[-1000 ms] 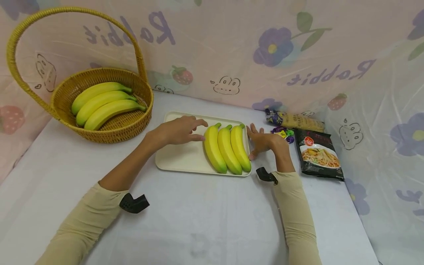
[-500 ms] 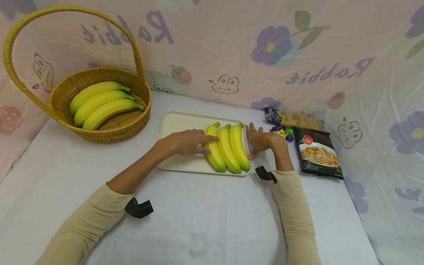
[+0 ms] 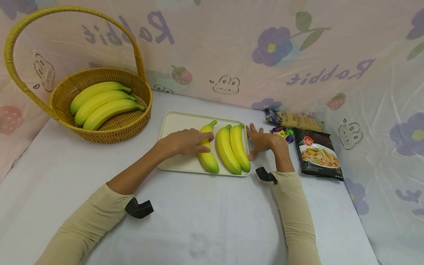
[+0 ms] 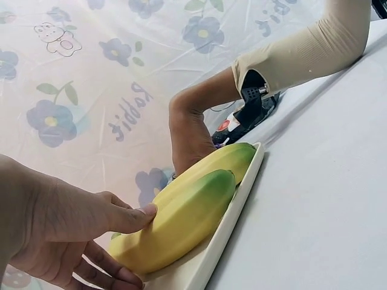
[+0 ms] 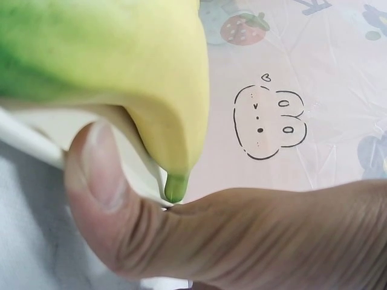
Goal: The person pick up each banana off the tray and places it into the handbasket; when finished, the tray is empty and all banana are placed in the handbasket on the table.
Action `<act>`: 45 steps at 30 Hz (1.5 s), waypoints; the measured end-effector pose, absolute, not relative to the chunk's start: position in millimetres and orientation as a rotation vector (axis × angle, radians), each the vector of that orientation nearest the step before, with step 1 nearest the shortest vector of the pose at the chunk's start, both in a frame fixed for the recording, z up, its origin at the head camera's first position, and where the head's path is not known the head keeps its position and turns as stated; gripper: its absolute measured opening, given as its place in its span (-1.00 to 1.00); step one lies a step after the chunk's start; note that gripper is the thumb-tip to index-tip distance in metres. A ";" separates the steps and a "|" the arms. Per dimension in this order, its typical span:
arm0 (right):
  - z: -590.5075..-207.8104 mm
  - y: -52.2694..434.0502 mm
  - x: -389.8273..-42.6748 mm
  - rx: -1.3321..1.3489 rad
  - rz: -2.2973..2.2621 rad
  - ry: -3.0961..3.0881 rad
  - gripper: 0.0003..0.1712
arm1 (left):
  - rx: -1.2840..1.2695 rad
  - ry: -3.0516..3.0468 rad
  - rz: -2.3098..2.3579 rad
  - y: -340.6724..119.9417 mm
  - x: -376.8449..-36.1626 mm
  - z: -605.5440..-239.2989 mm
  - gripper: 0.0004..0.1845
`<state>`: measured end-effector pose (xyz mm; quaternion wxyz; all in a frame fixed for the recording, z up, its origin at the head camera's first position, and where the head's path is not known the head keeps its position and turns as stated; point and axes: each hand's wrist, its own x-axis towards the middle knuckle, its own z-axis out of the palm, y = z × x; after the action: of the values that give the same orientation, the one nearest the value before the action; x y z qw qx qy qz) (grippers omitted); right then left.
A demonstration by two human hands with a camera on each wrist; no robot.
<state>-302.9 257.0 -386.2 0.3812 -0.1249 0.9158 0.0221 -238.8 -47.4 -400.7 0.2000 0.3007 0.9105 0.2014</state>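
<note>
Three yellow bananas lie on a cream tray (image 3: 179, 123). My left hand (image 3: 198, 141) grips the leftmost banana (image 3: 208, 158), which sits apart from the other two bananas (image 3: 233, 149). In the left wrist view the thumb lies on that banana (image 4: 181, 223) and the fingers curl beneath it, above the tray rim (image 4: 233, 226). My right hand (image 3: 256, 141) rests with straight fingers against the tray's right edge. In the right wrist view its thumb (image 5: 103, 181) presses the tray's edge (image 5: 24, 145) under a banana (image 5: 121, 54).
A wicker basket (image 3: 132, 129) with a tall handle stands at the back left and holds three bananas (image 3: 99, 103). To the right of the tray lie a black noodle packet (image 3: 318, 154), wrapped candies (image 3: 283, 132) and a snack pack (image 3: 294, 119). Printed plastic sheeting walls the table.
My left hand reached right, took hold of the leftmost banana and drew it left, away from the other two. The right hand stayed at the tray's edge.
</note>
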 end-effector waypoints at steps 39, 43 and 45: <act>-388.1 255.9 -304.5 -0.304 0.052 2.328 0.55 | 0.588 2.871 0.980 -99.4 -244.8 -349.0 -0.44; -387.0 256.4 -303.5 -0.318 0.070 2.335 0.53 | 0.543 2.964 1.063 -120.8 -246.4 -338.9 -0.48; -386.8 257.1 -303.4 -0.325 0.068 2.339 0.53 | 0.511 2.999 1.101 -131.9 -246.2 -334.1 -0.50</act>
<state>-303.4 257.1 -386.8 0.3798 -0.1272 0.9159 0.0267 -246.2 -131.9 -334.1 -0.0468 0.1578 0.9260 0.3399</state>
